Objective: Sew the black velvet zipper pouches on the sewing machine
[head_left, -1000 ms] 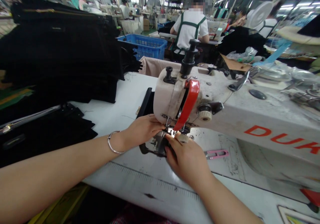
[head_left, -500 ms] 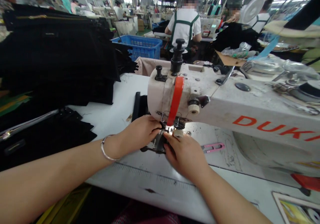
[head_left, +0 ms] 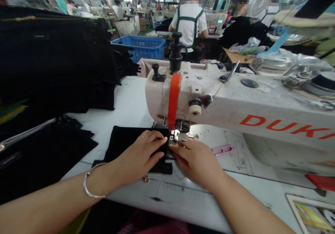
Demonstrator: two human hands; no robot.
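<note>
A black fabric piece point(head_left: 125, 140) lies flat on the white sewing table point(head_left: 131, 91), its right edge beside the needle area of the sewing machine point(head_left: 222, 98). My left hand point(head_left: 142, 153) rests on this fabric with its fingers spread, a silver bangle on the wrist. Close to the presser foot point(head_left: 174, 138), my right hand point(head_left: 196, 160) has its fingers together near the fabric's right edge; whatever may be between its fingertips is hidden. An orange strip point(head_left: 173, 101) hangs down the front of the machine head. Pink thread snips point(head_left: 223, 150) lie right of my right hand.
A tall stack of black fabric pieces point(head_left: 57, 59) fills the left side, with more black pieces point(head_left: 44, 150) in front. Behind the machine are a blue crate point(head_left: 149, 49) and a person point(head_left: 190, 24) facing away.
The black fabric now lies wide and flat left of the needle. My left hand has moved down and left, its fingers spreading onto it. The right hand stays by the presser foot.
</note>
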